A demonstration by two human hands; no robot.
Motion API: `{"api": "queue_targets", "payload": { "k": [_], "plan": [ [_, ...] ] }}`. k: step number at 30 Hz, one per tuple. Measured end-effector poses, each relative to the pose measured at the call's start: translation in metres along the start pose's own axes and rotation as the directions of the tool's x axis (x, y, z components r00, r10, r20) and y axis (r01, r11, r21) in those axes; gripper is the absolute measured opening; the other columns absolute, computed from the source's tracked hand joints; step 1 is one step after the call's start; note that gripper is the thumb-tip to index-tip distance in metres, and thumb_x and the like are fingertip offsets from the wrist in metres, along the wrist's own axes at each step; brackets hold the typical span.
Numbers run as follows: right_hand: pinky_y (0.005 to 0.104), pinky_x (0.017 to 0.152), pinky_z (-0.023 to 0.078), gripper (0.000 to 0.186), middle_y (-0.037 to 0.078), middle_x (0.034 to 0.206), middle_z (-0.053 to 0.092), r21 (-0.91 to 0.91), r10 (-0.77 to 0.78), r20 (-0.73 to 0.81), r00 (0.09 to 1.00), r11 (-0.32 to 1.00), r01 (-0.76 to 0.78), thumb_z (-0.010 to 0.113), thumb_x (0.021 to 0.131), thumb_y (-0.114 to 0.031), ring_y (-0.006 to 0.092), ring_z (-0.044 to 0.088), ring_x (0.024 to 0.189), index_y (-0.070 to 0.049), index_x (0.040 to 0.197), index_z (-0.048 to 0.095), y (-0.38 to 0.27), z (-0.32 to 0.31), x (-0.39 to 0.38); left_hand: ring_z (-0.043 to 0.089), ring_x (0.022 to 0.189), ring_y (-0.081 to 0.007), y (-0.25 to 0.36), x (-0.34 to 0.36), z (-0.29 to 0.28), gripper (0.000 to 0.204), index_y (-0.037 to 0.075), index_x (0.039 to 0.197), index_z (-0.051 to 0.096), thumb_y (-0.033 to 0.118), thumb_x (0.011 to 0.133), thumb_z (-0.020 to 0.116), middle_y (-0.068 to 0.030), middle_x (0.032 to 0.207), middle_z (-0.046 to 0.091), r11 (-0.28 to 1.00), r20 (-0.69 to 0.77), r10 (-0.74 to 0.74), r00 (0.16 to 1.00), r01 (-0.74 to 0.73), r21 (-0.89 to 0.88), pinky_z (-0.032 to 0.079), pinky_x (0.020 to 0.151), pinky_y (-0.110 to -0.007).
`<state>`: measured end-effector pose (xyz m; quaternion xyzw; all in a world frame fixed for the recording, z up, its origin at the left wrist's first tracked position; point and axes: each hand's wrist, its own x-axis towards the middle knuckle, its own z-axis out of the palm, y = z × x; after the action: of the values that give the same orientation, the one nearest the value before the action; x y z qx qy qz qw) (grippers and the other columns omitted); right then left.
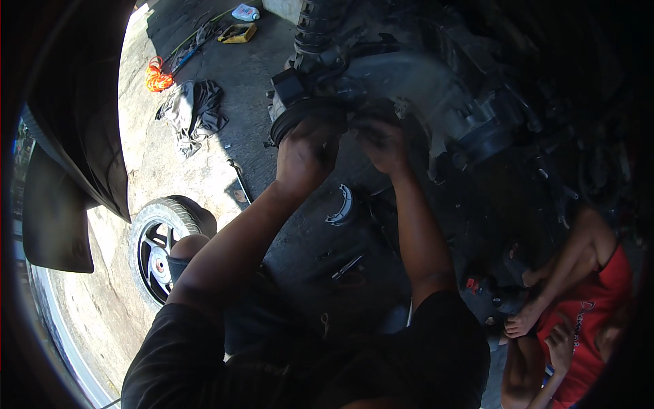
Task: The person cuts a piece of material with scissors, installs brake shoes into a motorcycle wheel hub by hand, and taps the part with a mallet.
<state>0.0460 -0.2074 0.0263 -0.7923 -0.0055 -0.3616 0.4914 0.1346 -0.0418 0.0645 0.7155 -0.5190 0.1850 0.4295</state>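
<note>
Both my arms reach forward to the rear of a motor scooter's engine and drive case [402, 75]. My left hand [306, 157] is closed at a round dark part [289, 123] with a ribbed rim, its fingers deep in shadow. Just beside it, my right hand [383, 146] has its fingers curled in, and what they grip is too dark to make out. A curved brake shoe [343, 204] lies on the ground below my hands.
To the left a wheel with tyre [160, 249] lies by my knee. Farther off are a dark cloth [194, 116], orange cord [158, 75], a yellow tray [237, 33] and a bottle [246, 12]. Small tools [347, 267] lie below. A person in red [586, 327] crouches at right.
</note>
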Motion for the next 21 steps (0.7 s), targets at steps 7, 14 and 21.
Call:
{"api": "queue_targets", "payload": {
  "k": [7,14,21],
  "plan": [
    [0.0264,0.078,0.050,0.015,0.009,0.096,0.067,0.140,0.208,-0.023,0.978,0.969,-0.203,0.066,0.082,-0.002,0.0127,0.063,0.091,0.001,0.096,0.066,-0.017,0.011,-0.002,0.064,0.078,-0.0331,0.004,-0.004,-0.003,0.016,0.006,0.087,0.068,0.002,0.072,0.065,-0.0129,0.086,0.066,0.997,0.013,-0.066,0.998,0.066,-0.031,0.051,0.071,-0.042],
    [0.0270,0.067,0.052,0.014,0.005,0.075,0.067,-0.061,0.106,-0.169,0.980,0.991,-0.118,0.069,0.075,-0.006,0.0107,0.065,0.072,-0.003,0.089,0.067,-0.032,0.025,-0.001,0.063,0.078,-0.0350,0.010,-0.002,-0.007,0.018,0.003,0.091,0.068,-0.003,0.076,0.060,-0.0161,0.082,0.066,0.999,0.037,-0.029,0.999,0.030,-0.018,0.049,0.070,-0.042],
    [0.0305,0.075,0.052,0.023,0.010,0.091,0.067,0.098,0.083,-0.289,0.954,0.994,-0.056,0.070,0.071,-0.001,0.0200,0.066,0.085,-0.002,0.093,0.065,-0.010,0.047,-0.015,0.062,0.085,-0.0375,0.010,-0.003,-0.011,0.022,0.001,0.091,0.067,-0.007,0.073,0.055,-0.0195,0.090,0.065,0.994,0.090,-0.094,0.991,0.099,-0.051,0.049,0.073,-0.042]
  ]
}}
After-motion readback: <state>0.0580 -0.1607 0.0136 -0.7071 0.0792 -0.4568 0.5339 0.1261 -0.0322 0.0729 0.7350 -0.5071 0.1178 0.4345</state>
